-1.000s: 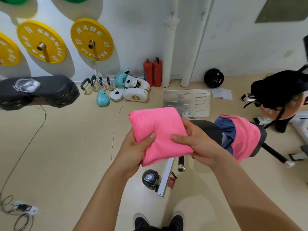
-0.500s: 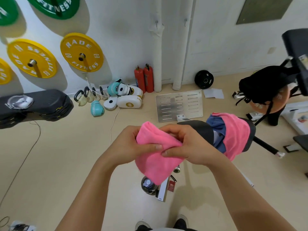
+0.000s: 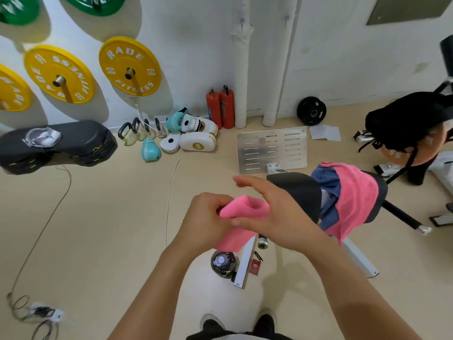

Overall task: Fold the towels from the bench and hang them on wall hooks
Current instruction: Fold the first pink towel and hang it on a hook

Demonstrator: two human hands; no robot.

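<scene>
The yellow plate [image 3: 130, 66] on the wall reads "RADE" along its top and "FITNESS" along its bottom. The next yellow plate [image 3: 59, 74] to its left bears the same words, turned sideways. Print on the boxing pads is too small to read.

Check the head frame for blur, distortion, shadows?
Head view: right hand fingertips motion-smeared, left hand and pink towel fairly sharp; wide-angle bends the white pipes; yellow weight plates cast soft shadows on the wall; no glare.
</scene>
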